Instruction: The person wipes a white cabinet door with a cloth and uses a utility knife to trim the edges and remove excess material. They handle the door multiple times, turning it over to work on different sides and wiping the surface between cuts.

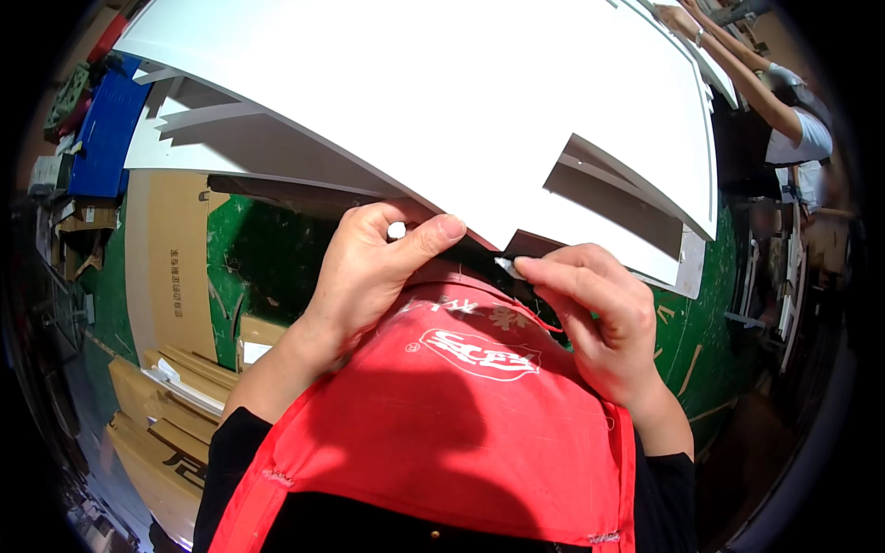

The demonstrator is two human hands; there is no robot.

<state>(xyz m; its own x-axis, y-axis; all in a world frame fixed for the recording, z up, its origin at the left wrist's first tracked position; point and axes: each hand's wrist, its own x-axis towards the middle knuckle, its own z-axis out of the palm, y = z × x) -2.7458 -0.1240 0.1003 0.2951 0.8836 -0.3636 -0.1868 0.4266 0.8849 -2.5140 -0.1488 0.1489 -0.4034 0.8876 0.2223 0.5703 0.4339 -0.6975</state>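
A large white panel [396,101] with a rectangular notch cut into its near side lies in front of me. My left hand [373,253] is closed on its near edge, the thumb lying on the rim and the fingers partly hidden. A small white round-ended thing [396,230] pokes out between that thumb and forefinger; its kind is unclear. My right hand [599,309] pinches a small white crumpled piece [508,266], perhaps paper or cloth, at the panel's near corner beside the notch. Below both hands hangs my red apron [433,396].
Under the top panel, another white panel [627,217] shows. Flat cardboard [171,276] and stacked cartons [157,461] lie at left, near a blue box [106,129]. Scraps litter the green floor [267,249]. At the upper right, another person's arms [751,78] reach toward white boards.
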